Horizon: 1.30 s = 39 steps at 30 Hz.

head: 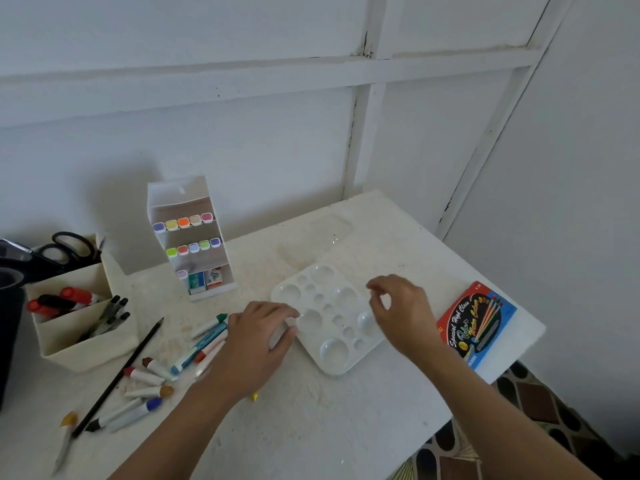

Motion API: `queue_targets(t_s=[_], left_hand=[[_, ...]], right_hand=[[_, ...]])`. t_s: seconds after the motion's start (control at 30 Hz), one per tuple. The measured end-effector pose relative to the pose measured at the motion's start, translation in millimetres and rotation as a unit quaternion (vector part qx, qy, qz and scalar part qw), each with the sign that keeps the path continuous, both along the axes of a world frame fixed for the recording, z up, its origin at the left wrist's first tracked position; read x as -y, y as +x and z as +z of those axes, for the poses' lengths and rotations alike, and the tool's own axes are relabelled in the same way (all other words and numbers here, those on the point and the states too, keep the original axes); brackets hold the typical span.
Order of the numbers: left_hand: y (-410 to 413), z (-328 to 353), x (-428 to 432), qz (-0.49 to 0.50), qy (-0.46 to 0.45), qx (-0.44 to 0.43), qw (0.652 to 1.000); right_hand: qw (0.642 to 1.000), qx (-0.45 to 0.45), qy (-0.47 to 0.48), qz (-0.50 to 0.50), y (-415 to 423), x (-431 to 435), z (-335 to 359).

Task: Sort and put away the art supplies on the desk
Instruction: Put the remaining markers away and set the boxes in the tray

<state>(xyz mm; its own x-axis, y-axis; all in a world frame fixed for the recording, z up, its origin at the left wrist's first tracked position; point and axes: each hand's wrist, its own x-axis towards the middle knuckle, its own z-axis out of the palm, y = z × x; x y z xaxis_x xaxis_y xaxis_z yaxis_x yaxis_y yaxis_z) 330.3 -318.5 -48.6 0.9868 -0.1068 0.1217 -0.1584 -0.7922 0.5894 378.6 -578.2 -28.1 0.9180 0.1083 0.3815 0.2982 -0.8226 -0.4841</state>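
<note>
The sorting is only partly done: with the white palette (323,296) taken as the dial's centre on the desk (329,420), a heap of loose markers (204,341) and a black pencil (128,365) lies unsorted at 8 o'clock. The marker stand (188,237) at 11 o'clock has gaps on its 3 shelves. The cream organiser (90,344) at 9 o'clock already holds pens and red-capped markers, with scissors (65,247) in its far pocket. A box of water colours (479,322) lies flat at 3 o'clock, near the desk's edge. Both hands are at the palette, so the step in hand looks like dealing with it. The left hand (258,341) sits at the palette's 9 o'clock edge with fingers and thumb curled round something pale. I cannot tell whether that is the rim or a separate thing. The right hand (401,313) hovers over the 3 o'clock side, fingers loosely bent, thumb and forefinger apart, nothing visible between them. The next move probably calls for a firm hold on 2 opposite edges, lifting the palette level and clear of the markers beside it.
</note>
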Motion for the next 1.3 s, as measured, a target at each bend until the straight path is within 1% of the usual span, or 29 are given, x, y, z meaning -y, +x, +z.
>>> queue_targets(t_s=[0.03,0.1,0.17,0.23,0.3,0.33,0.4,0.47,0.53,0.6,0.63,0.7,0.73,0.8,0.9,1.0,1.13,1.2,1.3], left_hand=[[2.5,-1.9,4.7,-0.013,0.006,0.005,1.000],[6.8,-7.1,11.5,-0.032,0.040,0.007,0.999],[10.4,-11.3,14.1,-0.040,0.084,-0.015,0.996],[13.7,-13.8,14.4,-0.039,0.120,-0.032,0.991],[16.5,-13.8,12.0,-0.028,0.147,-0.040,0.988],[18.3,-13.2,10.3,-0.019,0.151,-0.043,0.987],[21.2,-11.2,6.4,0.006,0.141,-0.049,0.989],[22.9,-8.0,3.8,0.036,0.128,-0.054,0.990],[23.0,-5.8,2.7,0.059,0.113,-0.054,0.990],[21.1,-4.4,3.4,0.068,0.104,-0.051,0.991],[19.6,-4.1,3.9,0.071,0.098,-0.050,0.991],[17.2,-4.0,5.7,0.079,0.090,-0.047,0.992],[16.2,-4.1,6.5,0.082,0.088,-0.049,0.992],[14.4,-4.3,7.1,0.080,0.090,-0.054,0.991],[11.7,-4.2,5.0,0.069,0.090,-0.066,0.991],[10.0,-3.2,4.7,0.073,0.112,-0.078,0.988],[24.8,8.1,10.5,0.060,0.074,-0.048,0.994],[44.3,15.2,16.2,0.044,0.034,-0.031,0.998],[79.7,24.5,21.7,0.048,-0.019,-0.010,0.999]], right_hand=[[0.998,0.004,-0.052,-0.047,0.4,13.5,0.1],[0.980,-0.034,-0.141,-0.137,0.6,39.4,-3.2],[0.953,-0.121,-0.197,-0.194,-1.5,61.7,-10.1],[0.929,-0.210,-0.216,-0.215,-3.8,78.2,-18.7],[0.921,-0.251,-0.198,-0.222,-6.7,85.5,-27.2],[0.925,-0.245,-0.188,-0.219,-8.7,86.0,-30.5],[0.950,-0.188,-0.171,-0.183,-11.8,82.1,-34.4],[0.978,-0.130,-0.118,-0.117,-13.2,74.9,-35.2],[0.988,-0.106,-0.074,-0.083,-12.7,67.7,-34.9],[0.982,-0.115,-0.103,-0.112,-9.0,64.9,-35.1],[0.974,-0.137,-0.117,-0.137,-6.6,64.9,-34.8],[0.963,-0.182,-0.109,-0.168,-3.0,65.7,-34.9],[0.963,-0.187,-0.098,-0.168,-1.9,66.0,-35.6],[0.971,-0.176,-0.066,-0.150,-0.1,64.2,-34.5],[0.981,-0.159,0.012,-0.113,3.4,54.2,-25.5],[0.987,-0.141,0.049,-0.059,10.8,36.9,-14.5],[0.986,-0.155,0.042,-0.037,25.8,15.2,-8.2],[0.985,-0.167,0.033,-0.040,34.9,8.0,-8.0],[0.983,-0.173,0.037,-0.044,48.0,1.0,-9.4]])
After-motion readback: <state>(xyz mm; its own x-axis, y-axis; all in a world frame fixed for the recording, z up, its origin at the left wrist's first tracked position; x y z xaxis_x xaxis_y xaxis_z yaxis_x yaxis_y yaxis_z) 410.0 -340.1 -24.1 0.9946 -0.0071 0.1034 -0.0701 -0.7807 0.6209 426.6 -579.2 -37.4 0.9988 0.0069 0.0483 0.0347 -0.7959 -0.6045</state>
